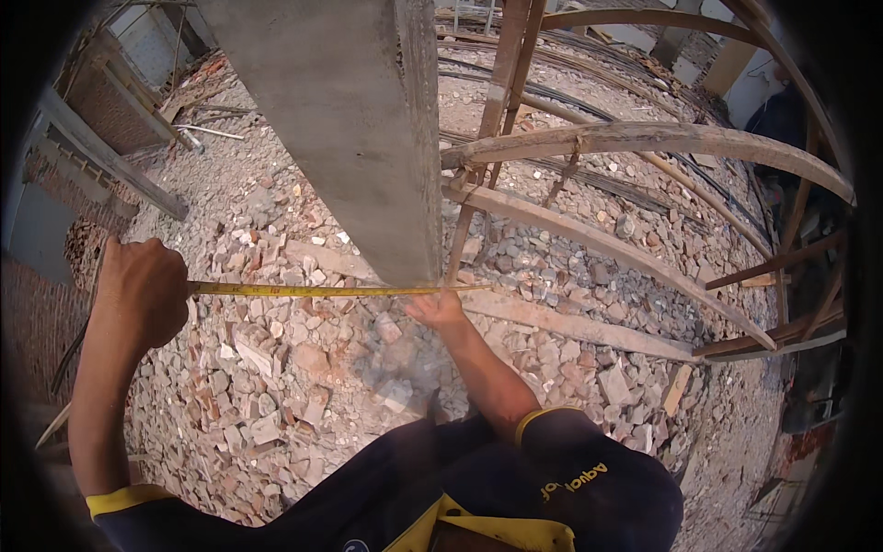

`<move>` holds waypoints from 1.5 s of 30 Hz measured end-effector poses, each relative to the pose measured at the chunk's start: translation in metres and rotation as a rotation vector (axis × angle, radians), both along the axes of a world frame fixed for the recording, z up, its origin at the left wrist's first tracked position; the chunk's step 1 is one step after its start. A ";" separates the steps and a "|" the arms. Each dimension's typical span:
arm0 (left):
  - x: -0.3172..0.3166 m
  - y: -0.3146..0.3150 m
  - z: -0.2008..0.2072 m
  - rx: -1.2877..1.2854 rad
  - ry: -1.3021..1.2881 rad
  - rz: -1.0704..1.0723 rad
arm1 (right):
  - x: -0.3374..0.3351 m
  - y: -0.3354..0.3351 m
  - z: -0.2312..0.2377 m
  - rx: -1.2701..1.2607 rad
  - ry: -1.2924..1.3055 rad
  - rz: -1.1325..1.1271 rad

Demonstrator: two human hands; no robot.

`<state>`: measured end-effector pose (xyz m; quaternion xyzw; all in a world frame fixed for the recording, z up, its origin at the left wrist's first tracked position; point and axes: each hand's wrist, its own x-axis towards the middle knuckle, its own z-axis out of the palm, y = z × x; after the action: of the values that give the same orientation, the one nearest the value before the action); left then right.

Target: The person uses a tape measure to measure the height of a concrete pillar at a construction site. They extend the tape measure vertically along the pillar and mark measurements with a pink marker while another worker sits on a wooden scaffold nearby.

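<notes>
A yellow tape measure (303, 291) is stretched nearly level from left to right in front of the grey concrete column (349, 120). At its left end my left hand (143, 293) is closed in a fist around it; whatever part of the tape is inside the fist is hidden. My right hand (438, 310) grips the blade from below, by the column's lower right corner. A short piece of the tape sticks out to the right past these fingers. The blade runs across just under the column's visible lower edge.
Broken brick and stone rubble (276, 386) covers the ground. Wooden scaffold poles (616, 138) and braces stand right of the column. A plank (589, 329) lies across the rubble. Brick walls (46, 313) rise at left, and a dark-clothed person (780, 120) is partly visible far right.
</notes>
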<state>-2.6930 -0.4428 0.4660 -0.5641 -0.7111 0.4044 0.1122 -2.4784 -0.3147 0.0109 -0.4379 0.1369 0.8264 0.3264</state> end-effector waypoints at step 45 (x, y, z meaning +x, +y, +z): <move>0.136 0.051 -0.594 0.820 -1.445 0.136 | 0.011 0.184 0.537 1.784 -0.253 -0.140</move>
<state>-2.5572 -0.3920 -0.1285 -0.5548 -0.7314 -0.3424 -0.2000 -2.4671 -0.1303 0.5481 -0.1002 -0.5654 0.5495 0.6069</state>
